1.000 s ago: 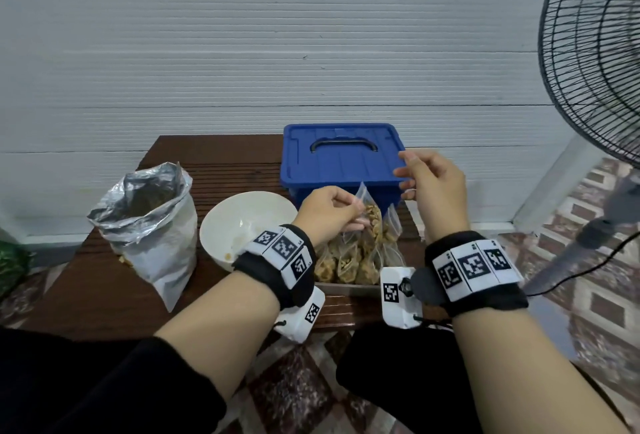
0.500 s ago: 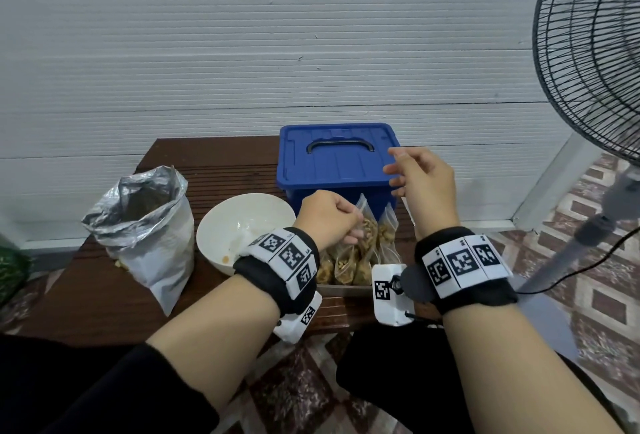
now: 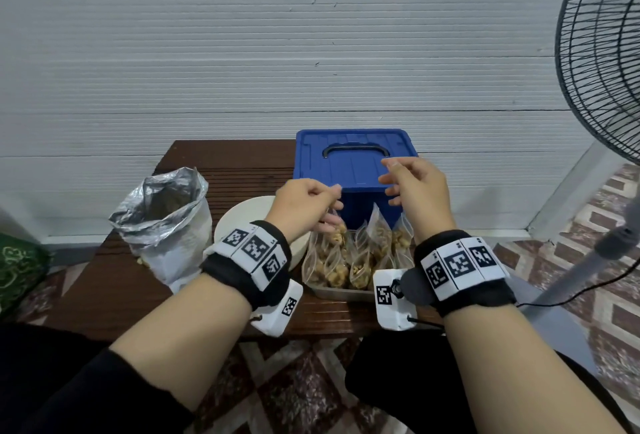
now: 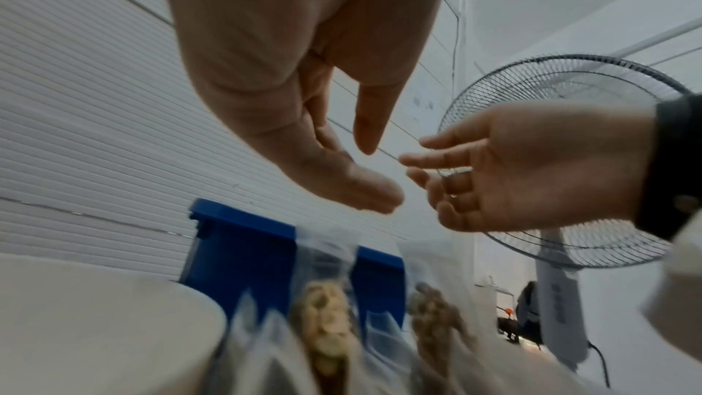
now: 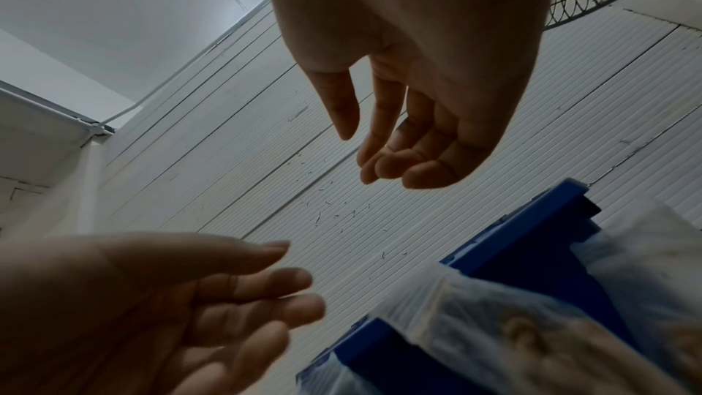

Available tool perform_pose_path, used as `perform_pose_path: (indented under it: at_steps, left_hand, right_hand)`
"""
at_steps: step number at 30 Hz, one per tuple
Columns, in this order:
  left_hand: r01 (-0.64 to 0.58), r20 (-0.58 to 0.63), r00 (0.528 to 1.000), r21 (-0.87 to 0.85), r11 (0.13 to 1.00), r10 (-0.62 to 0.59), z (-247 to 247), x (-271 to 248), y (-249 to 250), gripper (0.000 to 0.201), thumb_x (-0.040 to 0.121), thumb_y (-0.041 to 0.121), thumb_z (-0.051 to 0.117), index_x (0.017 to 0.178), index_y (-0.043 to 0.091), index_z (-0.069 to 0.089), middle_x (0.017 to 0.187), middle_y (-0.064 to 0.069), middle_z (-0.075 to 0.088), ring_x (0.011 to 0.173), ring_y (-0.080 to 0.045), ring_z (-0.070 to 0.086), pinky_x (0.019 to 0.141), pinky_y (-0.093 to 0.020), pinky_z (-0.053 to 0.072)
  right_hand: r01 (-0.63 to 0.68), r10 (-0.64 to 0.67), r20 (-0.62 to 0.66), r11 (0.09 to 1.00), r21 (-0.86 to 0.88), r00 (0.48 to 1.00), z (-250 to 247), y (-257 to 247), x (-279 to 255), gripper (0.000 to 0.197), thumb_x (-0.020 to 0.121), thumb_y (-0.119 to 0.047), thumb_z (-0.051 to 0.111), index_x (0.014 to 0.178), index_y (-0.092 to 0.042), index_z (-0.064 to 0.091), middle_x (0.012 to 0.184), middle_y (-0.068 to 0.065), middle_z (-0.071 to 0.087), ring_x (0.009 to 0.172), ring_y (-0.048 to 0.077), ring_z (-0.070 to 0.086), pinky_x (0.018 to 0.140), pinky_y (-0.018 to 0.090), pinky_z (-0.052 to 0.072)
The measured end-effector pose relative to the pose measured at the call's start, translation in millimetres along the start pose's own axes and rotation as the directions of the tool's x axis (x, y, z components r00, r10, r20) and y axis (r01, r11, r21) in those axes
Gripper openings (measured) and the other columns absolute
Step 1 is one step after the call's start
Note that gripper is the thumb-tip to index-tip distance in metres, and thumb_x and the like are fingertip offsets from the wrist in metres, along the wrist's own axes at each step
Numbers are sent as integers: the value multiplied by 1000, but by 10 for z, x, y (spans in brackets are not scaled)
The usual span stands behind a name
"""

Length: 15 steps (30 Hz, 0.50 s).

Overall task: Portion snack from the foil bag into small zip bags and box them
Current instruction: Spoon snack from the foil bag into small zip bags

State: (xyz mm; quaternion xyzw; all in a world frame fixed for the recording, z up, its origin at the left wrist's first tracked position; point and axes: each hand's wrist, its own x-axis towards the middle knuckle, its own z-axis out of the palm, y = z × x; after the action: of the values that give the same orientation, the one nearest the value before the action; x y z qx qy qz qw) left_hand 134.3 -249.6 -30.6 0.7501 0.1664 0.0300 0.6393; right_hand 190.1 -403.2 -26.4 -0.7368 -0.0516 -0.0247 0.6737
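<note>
Several small clear zip bags (image 3: 358,257) filled with brown snack stand upright in a metal tray (image 3: 341,292) at the table's front edge. My left hand (image 3: 331,212) hovers just above the leftmost bags, fingers loosely bent and holding nothing; the left wrist view shows the left hand (image 4: 372,173) empty over the zip bags (image 4: 326,320). My right hand (image 3: 389,179) hangs relaxed and empty in front of the closed blue box (image 3: 353,163), as the right hand (image 5: 361,152) confirms in its wrist view. The open foil bag (image 3: 162,222) stands at the left.
A white bowl (image 3: 239,222) sits between the foil bag and the tray, partly behind my left wrist. A standing fan (image 3: 602,52) rises at the right, its cord on the tiled floor. The dark wooden table (image 3: 114,295) backs onto a white wall.
My left hand has let go of the zip bag it pinched, which now stands in the tray. Both hands have opened and drifted toward each other before the blue box.
</note>
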Motion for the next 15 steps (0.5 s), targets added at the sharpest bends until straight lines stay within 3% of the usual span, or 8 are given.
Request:
perform_pose_path:
  at_steps: [4, 7, 11, 15]
  left_hand:
    - [3, -142, 990, 119, 993, 14, -382, 101, -118, 18, 94, 28, 61, 91, 11, 67, 93, -7, 73, 75, -14, 66, 64, -25, 55]
    - [73, -180, 984, 403, 912, 0, -628, 192, -292, 13, 90, 30, 65, 91, 16, 67, 97, 2, 68, 93, -14, 64, 80, -29, 52]
    - [139, -75, 989, 751, 646, -126, -721, 262, -549, 49, 85, 40, 70, 127, 18, 58, 129, -1, 59, 119, -18, 53, 100, -30, 40]
    - [128, 7, 972, 822, 555, -235, -636, 327, -757, 69, 85, 42, 69, 144, 21, 41, 147, -2, 44, 135, -23, 40, 110, -33, 30]
  right_hand:
    - [-24, 26, 67, 999, -23, 997, 79, 7, -13, 12, 94, -23, 57, 92, -17, 67, 80, 2, 68, 64, 8, 56, 65, 25, 45]
    - [-13, 21, 124, 998, -65, 992, 169, -1, -40, 12, 94, -24, 58, 85, -20, 65, 80, 2, 68, 64, 9, 56, 65, 26, 45]
    - [8, 10, 174, 995, -99, 985, 285, -43, -57, 11, 94, -25, 58, 85, -22, 65, 80, 1, 68, 66, 10, 58, 68, 29, 47]
    - [39, -13, 205, 992, -120, 979, 387, -63, -85, 11, 94, -26, 57, 87, -23, 65, 83, 1, 69, 68, 11, 59, 74, 32, 52]
